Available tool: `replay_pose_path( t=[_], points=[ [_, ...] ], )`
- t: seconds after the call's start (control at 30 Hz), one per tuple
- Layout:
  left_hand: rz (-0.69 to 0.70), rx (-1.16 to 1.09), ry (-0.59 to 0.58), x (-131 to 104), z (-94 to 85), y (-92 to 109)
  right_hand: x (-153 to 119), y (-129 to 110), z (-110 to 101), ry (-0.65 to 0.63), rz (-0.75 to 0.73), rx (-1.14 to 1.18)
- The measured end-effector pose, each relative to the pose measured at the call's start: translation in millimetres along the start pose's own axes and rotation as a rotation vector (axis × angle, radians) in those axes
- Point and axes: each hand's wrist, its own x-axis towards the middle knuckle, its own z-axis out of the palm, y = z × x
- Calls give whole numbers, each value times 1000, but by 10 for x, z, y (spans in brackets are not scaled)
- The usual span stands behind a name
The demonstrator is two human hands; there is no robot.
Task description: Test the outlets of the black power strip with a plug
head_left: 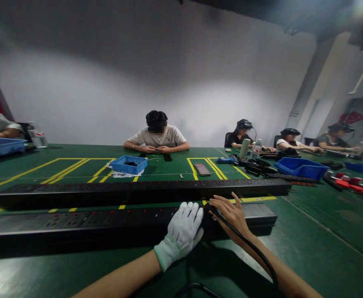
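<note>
Your two hands are at the near power strip, which lies across the worktop in front of you, toward its right end. Your left hand, in a white glove with a green cuff, rests over the strip's top; its fingers are outstretched and lie side by side. Your right hand is bare, its fingers spread beside the left. A black end piece of the cord sits between the two hands at the strip; whether your right fingers pinch it, I cannot tell. The cord runs from there across your right palm and forearm, toward you. The far power strip, with red dots along its top, lies just beyond. Behind that are a blue tray and, to its right, a phone. A co-worker sits opposite, both hands together at the worktop's edge.
</note>
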Motion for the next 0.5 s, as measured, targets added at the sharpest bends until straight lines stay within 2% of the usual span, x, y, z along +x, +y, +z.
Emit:
replay_pose_path(
  t=[0.17,0.37,0.5],
  points=[
    [1,7,-8,2,16,1,24,66,34,7,10,28],
    [-9,3,-34,-11,26,-9,63,496,-76,314,236,-46],
    [-3,12,-36,-3,16,-4,24,683,-231,432,278,-160]
  ],
)
